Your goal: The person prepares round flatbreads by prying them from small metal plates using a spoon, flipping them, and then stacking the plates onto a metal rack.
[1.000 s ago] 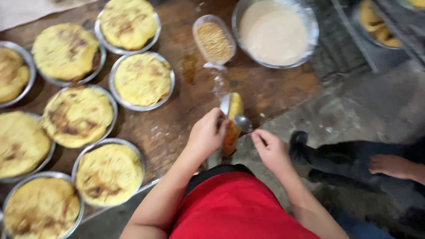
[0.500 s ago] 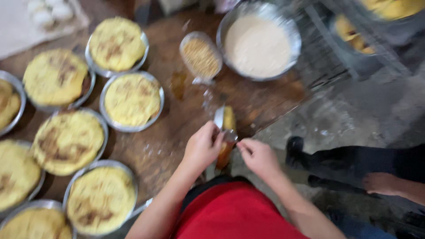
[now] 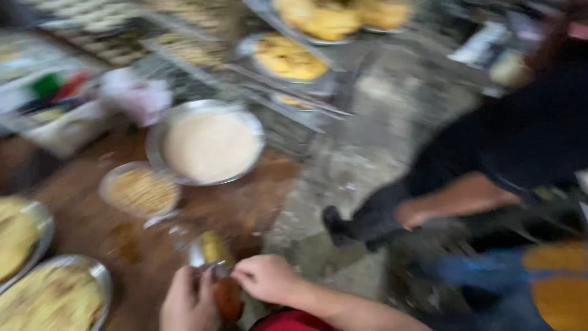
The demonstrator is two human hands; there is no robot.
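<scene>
At the near edge of the bench [image 3: 245, 208], left hand [image 3: 187, 303] and right hand [image 3: 266, 279] both grip a small metal cup [image 3: 205, 254] holding yellow filling, just short of the grain bowl [image 3: 139, 191] and batter bowl [image 3: 208, 144], filled plates [image 3: 58, 297] lying leftward.

The surface [image 3: 245, 208] is looking reddish-brown with darker stains. The big metal bowl [image 3: 160, 132] is showing silver around pale cream batter, the small tub [image 3: 139, 191] is holding tan crumbs, and the flatbreads [image 3: 52, 300] are coming out yellow, patchy brown.
</scene>
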